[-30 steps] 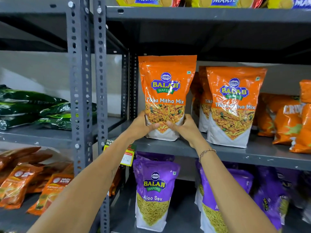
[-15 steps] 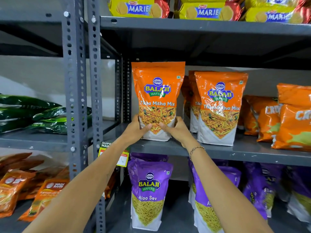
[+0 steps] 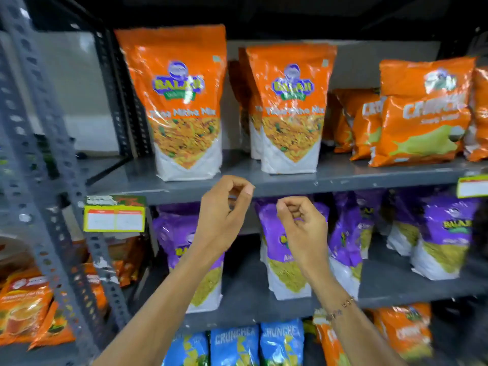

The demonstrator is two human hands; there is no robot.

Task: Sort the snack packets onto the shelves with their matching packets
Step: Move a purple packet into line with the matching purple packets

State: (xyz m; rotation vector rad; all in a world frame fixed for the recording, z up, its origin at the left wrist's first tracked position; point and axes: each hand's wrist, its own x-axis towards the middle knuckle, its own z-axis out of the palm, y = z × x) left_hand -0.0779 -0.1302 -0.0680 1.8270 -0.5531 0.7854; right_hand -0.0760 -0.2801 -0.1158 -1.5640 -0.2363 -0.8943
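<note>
An orange Balaji Tikha Mitha Mix packet (image 3: 182, 101) stands upright on its own at the left end of the grey middle shelf (image 3: 343, 178). Matching orange Tikha Mitha Mix packets (image 3: 290, 107) stand just to its right with a small gap between. My left hand (image 3: 224, 215) and my right hand (image 3: 303, 228) hover in front of the shelf edge, below the packet and apart from it. Both hands have loosely curled fingers and hold nothing.
Orange Crunchex bags (image 3: 422, 114) fill the shelf's right side. Purple Aloo Sev packets (image 3: 443, 233) line the shelf below, blue Crunchex bags (image 3: 235, 344) the one under that. A perforated grey upright (image 3: 52, 180) and a yellow price tag (image 3: 115, 219) stand left, beside another rack with orange packets (image 3: 23, 313).
Both hands have let go of the Tikha Mitha Mix packet and dropped below the shelf edge. The packet now stands alone. The camera has moved closer and tilted down.
</note>
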